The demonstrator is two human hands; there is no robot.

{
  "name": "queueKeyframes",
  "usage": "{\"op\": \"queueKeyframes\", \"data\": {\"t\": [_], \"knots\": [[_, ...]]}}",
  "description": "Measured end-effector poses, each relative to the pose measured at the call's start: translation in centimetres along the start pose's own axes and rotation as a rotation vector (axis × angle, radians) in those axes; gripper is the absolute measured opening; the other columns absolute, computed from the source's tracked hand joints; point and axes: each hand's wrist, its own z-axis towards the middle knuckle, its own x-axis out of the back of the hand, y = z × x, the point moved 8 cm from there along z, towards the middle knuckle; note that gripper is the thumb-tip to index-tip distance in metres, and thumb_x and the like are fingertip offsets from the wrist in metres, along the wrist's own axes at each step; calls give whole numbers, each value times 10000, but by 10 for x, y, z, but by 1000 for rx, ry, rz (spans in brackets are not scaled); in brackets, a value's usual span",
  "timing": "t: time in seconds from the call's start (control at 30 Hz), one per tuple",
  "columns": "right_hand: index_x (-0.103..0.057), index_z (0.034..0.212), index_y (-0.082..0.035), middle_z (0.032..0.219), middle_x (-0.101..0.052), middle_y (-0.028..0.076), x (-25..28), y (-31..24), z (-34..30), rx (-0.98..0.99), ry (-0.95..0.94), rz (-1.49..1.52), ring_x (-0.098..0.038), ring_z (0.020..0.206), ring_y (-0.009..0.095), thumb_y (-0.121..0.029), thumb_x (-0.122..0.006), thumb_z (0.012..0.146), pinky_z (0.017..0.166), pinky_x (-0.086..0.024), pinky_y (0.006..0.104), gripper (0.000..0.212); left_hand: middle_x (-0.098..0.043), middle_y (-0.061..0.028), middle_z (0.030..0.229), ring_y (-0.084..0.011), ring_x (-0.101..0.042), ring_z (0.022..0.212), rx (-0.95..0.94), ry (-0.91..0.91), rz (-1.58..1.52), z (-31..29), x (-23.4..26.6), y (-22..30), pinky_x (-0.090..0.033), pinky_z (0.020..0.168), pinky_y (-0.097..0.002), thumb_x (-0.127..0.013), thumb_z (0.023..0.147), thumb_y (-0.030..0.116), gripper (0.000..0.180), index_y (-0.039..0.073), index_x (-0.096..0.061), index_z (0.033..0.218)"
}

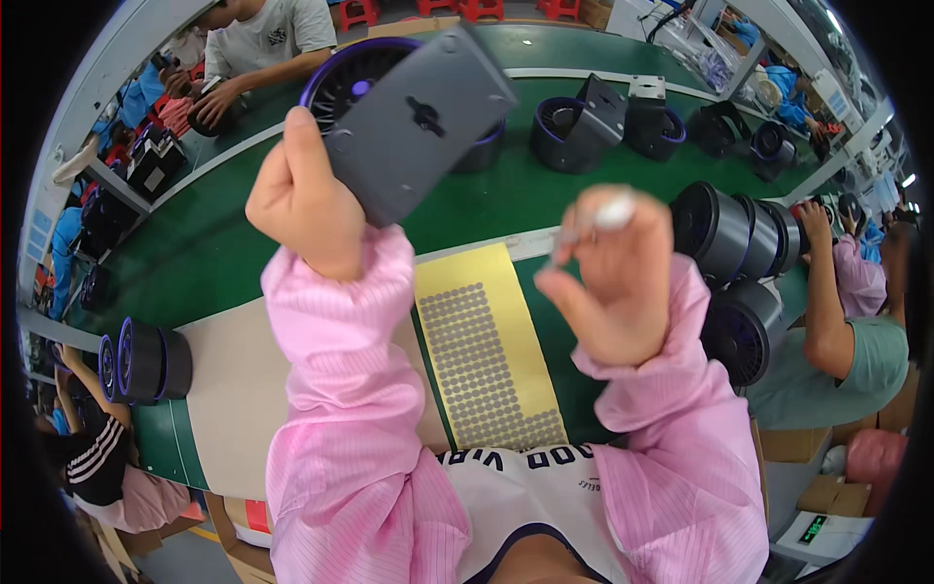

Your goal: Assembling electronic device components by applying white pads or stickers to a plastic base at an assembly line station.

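1. Gripping a dark grey plate (pixel 418 122), the left hand (pixel 309 200) closes on its lower-left edge; a purple-rimmed fan (pixel 362 88) shows directly behind and looks joined to it. Plate and hand are up above the desk (pixel 233 229), left of centre.
2. The plate's long axis slants from lower left to upper right, its slotted broad face turned toward the viewer. It lies forward and to the left of the right hand (pixel 628 287), well apart from it.
3. The right hand is also up, fingers bent and palm partly showing. A white patch (pixel 615 210) sits at a fingertip; blur hides whether anything is pinched, so I cannot tell.
4. A yellow sheet (pixel 520 341) lies flat between the forearms, its long side running away from the body. The right hand is nearer to it than the left hand.
5. Counts: one plate held; one yellow sheet, bearing many grey dots (pixel 472 355) too numerous to count surely; one beige mat (pixel 229 399).
6. Four dark units (pixel 556 144) stand along the far side, right of centre; three drums (pixel 175 365) sit at left; at least four fan drums (pixel 744 331) are at right, overlapping.
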Motion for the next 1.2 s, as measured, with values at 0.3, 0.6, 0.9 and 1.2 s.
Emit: {"op": "queueKeyframes", "data": {"t": [0.3,0.6,0.9,1.2], "knots": [[-231,1182,-65,1007,-322,92,-22,-18,50,14,230,158,-433,869,165,201,-584,612,678,-492,270,722,-433,-18,459,-51,-322,444,-160,-128,21,-52,-26,51,-250,400,-213,-517,827,-23,330,-54,-444,507],[-253,1206,-86,1093,-332,85,-23,-15,51,40,235,122,-470,897,194,233,-597,612,683,-533,290,757,-428,-42,446,-87,-329,413,-178,-246,-35,-53,-32,41,-273,390,-240,-525,808,-50,315,-44,-441,504],[-299,1152,-1,1029,-382,100,23,-30,66,250,262,213,-552,822,195,151,-627,687,706,-497,268,589,-455,-65,455,-96,-361,420,-236,-211,42,-58,-32,49,-289,403,-239,-496,815,-44,322,-50,-437,499],[-275,1133,30,1017,-374,129,51,-16,67,35,452,-51,-594,839,239,126,-635,689,702,-526,303,580,-387,20,465,-41,-288,445,-258,-179,38,-65,-35,54,-201,420,-226,-499,848,57,399,18,-401,463]]}}
